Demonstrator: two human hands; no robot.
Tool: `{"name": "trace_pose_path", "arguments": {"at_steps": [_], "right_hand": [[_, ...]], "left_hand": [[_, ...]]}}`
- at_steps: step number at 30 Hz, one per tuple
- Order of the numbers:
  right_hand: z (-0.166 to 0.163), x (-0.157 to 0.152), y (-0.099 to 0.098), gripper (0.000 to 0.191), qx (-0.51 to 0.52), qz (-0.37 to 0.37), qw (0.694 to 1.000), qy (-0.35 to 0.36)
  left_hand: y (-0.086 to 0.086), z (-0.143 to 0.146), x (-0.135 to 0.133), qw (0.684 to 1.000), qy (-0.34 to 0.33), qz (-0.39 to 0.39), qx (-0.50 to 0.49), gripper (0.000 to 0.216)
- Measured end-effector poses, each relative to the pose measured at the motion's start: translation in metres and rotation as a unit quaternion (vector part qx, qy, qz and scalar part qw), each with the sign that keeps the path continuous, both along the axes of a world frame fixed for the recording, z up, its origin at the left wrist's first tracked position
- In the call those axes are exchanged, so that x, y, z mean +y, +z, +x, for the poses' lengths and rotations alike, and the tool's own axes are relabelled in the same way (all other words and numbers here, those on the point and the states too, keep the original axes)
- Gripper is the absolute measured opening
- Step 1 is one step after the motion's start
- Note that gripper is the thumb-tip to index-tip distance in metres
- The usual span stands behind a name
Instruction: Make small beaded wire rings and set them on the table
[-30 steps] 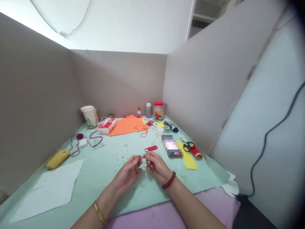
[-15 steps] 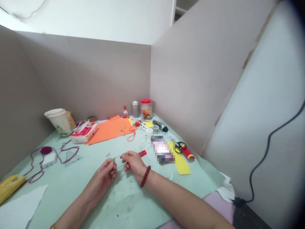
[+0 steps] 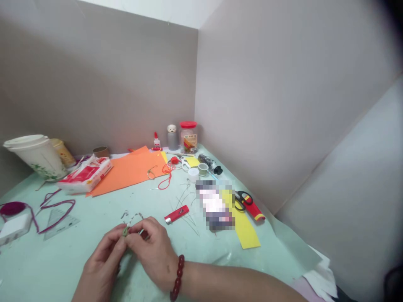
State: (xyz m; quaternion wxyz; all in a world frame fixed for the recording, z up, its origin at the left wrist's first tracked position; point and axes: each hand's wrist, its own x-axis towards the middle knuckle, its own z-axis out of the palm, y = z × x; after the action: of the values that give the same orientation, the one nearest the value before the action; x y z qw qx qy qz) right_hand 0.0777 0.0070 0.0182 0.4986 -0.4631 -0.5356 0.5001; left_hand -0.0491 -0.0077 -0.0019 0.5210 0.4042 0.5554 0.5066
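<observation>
My left hand pinches a small green cord loop between thumb and forefinger, low and left of centre in the head view. My right hand, with a dark red bead bracelet at its wrist, meets it there, thumb and fingertips closed on the same cord. From the loop a pale and dark speckled strand arches up behind the right fingers. The fingers cover part of the cord. A red lighter lies just beyond my right hand, next to loose thin threads.
A blurred phone, yellow paper strip and black-handled scissors lie to the right. Behind are orange sheets, a tissue pack and a red-lidded jar. Purple cord trails at left.
The view has tilted down and come closer. My hands, slightly apart before, are now together at the green cord loop. The lighter, partly covered by my right hand earlier, shows fully.
</observation>
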Motion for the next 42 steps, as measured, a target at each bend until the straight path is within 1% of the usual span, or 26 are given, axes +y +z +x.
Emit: {"name": "trace_pose_path", "arguments": {"at_steps": [2, 4, 6, 9, 12, 16, 18, 19, 22, 25, 28, 30, 34, 37, 40, 42], "right_hand": [[0.000, 0.002, 0.000, 0.012, 0.059, -0.076, 0.994, 0.050], [0.001, 0.003, 0.001, 0.017, 0.123, -0.145, 0.977, 0.093], [0.001, 0.004, 0.001, 0.018, 0.164, -0.178, 0.964, 0.110], [0.003, 0.005, 0.002, 0.020, 0.197, -0.190, 0.953, 0.132], [0.005, 0.009, -0.001, 0.021, 0.205, -0.186, 0.948, 0.155], [0.007, 0.012, -0.007, 0.017, 0.145, -0.170, 0.959, 0.174], [0.008, 0.011, -0.007, 0.011, 0.099, -0.144, 0.970, 0.167], [0.009, 0.010, -0.006, 0.009, 0.074, -0.116, 0.978, 0.156], [0.009, 0.006, -0.004, 0.011, -0.010, 0.007, 0.995, 0.101], [0.008, 0.001, -0.006, 0.010, -0.121, 0.106, 0.986, 0.047], [0.007, -0.001, -0.012, 0.008, -0.214, 0.175, 0.960, 0.033], [0.007, -0.002, -0.015, 0.007, -0.253, 0.198, 0.946, 0.038], [0.007, -0.003, -0.018, 0.008, -0.307, 0.213, 0.927, 0.029], [0.007, -0.004, -0.016, 0.011, -0.327, 0.216, 0.920, 0.025], [0.008, -0.005, -0.012, 0.013, -0.340, 0.213, 0.915, 0.034], [0.008, -0.006, -0.011, 0.014, -0.348, 0.217, 0.911, 0.042]], "left_hand": [[-0.003, -0.004, 0.000, 1.000, 0.004, -0.012, -0.016, 0.040], [-0.004, -0.004, 0.000, 0.999, 0.003, -0.026, -0.031, 0.038], [-0.003, -0.003, 0.000, 0.998, -0.001, -0.036, -0.055, 0.035], [0.000, 0.001, -0.002, 0.992, -0.016, -0.056, -0.111, 0.030], [0.000, 0.000, -0.002, 0.981, -0.028, -0.089, -0.171, 0.024], [-0.004, -0.005, 0.002, 0.966, -0.012, -0.100, -0.238, 0.024], [-0.005, -0.006, 0.003, 0.963, -0.015, -0.105, -0.248, 0.024], [-0.005, -0.006, 0.003, 0.963, -0.016, -0.109, -0.247, 0.025], [-0.004, -0.006, 0.003, 0.964, -0.010, -0.115, -0.241, 0.028], [-0.006, -0.005, 0.003, 0.965, 0.009, -0.122, -0.233, 0.031], [-0.010, -0.005, 0.001, 0.964, 0.025, -0.131, -0.230, 0.036], [-0.012, -0.006, 0.000, 0.963, 0.019, -0.135, -0.232, 0.036], [-0.015, -0.006, -0.001, 0.962, 0.021, -0.146, -0.229, 0.035], [-0.015, -0.005, 0.000, 0.962, 0.019, -0.147, -0.229, 0.037], [-0.012, -0.004, 0.000, 0.962, 0.024, -0.150, -0.227, 0.040], [-0.010, -0.002, -0.001, 0.963, 0.016, -0.152, -0.224, 0.039]]}}
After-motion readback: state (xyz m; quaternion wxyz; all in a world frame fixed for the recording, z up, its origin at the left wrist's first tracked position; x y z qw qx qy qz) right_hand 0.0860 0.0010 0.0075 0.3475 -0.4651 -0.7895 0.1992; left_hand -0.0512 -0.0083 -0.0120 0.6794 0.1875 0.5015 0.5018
